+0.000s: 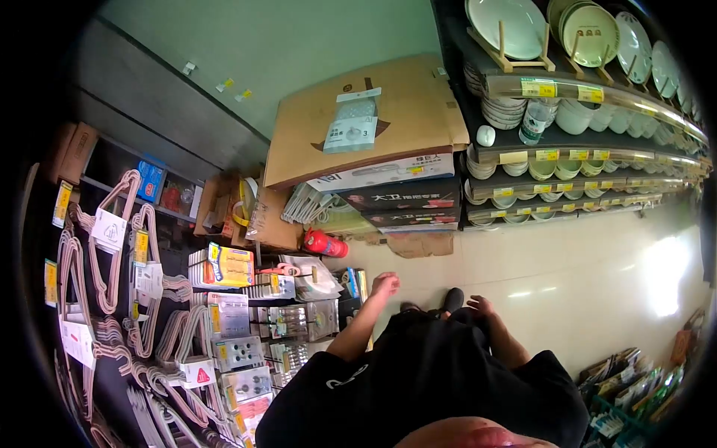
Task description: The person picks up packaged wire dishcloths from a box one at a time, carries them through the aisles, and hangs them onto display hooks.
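My left hand (386,284) hangs in front of me on the left, its fingers loosely bent and nothing visible in it. The packaged goods on the left rack are nearest to it, including a clear pack (323,319), with a gap between. On the other side, my right hand (480,305) hangs low beside my body above the floor, fingers slightly apart, touching nothing. A red bottle-shaped canister (326,243) lies beyond my left hand, next to stacked boxes.
Hangers (112,239) and carded packs (230,266) line the left. A large cardboard box (358,119) with a grey packet (353,123) tops a stack ahead. Shelves of plates and bowls (573,116) run along the right. A green basket (624,418) stands lower right.
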A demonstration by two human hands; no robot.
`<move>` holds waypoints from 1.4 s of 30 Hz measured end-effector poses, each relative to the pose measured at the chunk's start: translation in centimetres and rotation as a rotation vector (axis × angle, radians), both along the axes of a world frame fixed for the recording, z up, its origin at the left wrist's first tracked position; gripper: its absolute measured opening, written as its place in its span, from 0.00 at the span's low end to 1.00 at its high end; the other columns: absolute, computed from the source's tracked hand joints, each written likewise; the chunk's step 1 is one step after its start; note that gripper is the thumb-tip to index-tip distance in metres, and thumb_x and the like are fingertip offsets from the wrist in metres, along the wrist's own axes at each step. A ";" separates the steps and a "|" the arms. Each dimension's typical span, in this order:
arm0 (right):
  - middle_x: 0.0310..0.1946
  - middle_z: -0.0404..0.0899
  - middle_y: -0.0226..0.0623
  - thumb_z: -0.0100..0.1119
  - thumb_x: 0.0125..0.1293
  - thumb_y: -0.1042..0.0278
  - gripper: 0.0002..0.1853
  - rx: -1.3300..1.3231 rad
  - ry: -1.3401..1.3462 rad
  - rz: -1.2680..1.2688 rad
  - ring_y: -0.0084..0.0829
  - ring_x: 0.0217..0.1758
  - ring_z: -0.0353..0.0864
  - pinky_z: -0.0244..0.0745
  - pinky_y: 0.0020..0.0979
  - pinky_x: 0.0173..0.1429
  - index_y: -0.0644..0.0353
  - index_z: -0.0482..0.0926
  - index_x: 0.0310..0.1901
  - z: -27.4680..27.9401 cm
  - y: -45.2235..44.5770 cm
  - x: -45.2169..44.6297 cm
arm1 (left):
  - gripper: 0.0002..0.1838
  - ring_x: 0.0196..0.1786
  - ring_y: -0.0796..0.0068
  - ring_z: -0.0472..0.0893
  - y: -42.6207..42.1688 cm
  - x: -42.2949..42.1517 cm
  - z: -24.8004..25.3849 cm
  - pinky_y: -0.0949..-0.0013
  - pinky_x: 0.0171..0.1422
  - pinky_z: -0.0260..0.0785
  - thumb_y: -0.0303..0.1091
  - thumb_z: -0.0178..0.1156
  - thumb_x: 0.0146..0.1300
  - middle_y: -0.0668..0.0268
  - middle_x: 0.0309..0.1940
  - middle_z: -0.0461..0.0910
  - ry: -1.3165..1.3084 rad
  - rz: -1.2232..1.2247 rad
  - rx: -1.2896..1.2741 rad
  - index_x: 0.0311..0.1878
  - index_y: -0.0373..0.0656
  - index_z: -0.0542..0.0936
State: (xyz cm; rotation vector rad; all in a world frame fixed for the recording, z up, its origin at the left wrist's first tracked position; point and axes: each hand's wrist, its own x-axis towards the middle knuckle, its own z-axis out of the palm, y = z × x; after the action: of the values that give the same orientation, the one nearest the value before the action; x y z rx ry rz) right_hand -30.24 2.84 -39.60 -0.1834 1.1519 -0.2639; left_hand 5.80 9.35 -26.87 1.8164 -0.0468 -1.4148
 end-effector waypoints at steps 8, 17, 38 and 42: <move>0.36 0.78 0.30 0.52 0.67 0.54 0.15 -0.445 -0.102 0.164 0.22 0.34 0.73 0.68 0.24 0.39 0.55 0.75 0.46 16.8 -8.7 11.7 | 0.07 0.39 0.80 0.78 -9.0 6.8 13.4 0.77 0.45 0.69 0.32 0.60 0.62 0.69 0.36 0.81 -0.646 -0.145 -0.512 0.41 0.43 0.79; 0.35 0.78 0.28 0.50 0.70 0.64 0.09 -0.728 -0.321 0.163 0.21 0.35 0.75 0.69 0.23 0.41 0.54 0.75 0.47 28.3 -17.1 22.1 | 0.14 0.61 0.53 0.70 -19.7 13.4 26.9 0.57 0.66 0.61 0.25 0.58 0.56 0.57 0.55 0.74 -1.434 -0.427 -0.896 0.47 0.41 0.77; 0.41 0.79 0.30 0.56 0.67 0.52 0.23 -1.005 -0.014 0.287 0.19 0.40 0.73 0.69 0.23 0.46 0.64 0.75 0.54 36.1 -20.3 31.1 | 0.27 0.67 0.56 0.62 -20.0 13.6 30.1 0.54 0.68 0.55 0.31 0.61 0.54 0.59 0.65 0.64 -1.322 -1.122 -0.816 0.60 0.45 0.72; 0.39 0.80 0.30 0.59 0.65 0.52 0.21 -0.864 -0.039 0.261 0.20 0.40 0.75 0.72 0.24 0.44 0.62 0.78 0.50 34.3 -19.8 31.4 | 0.22 0.64 0.57 0.64 -20.5 14.4 30.2 0.57 0.67 0.58 0.29 0.60 0.54 0.60 0.62 0.67 -1.238 -1.188 -0.850 0.55 0.43 0.75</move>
State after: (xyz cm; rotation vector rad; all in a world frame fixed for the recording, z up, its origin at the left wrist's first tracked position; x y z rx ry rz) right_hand 1.13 -16.97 -5.30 -1.0748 0.9001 -0.5182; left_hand 20.16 -11.17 3.33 1.5479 -2.2212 -0.3970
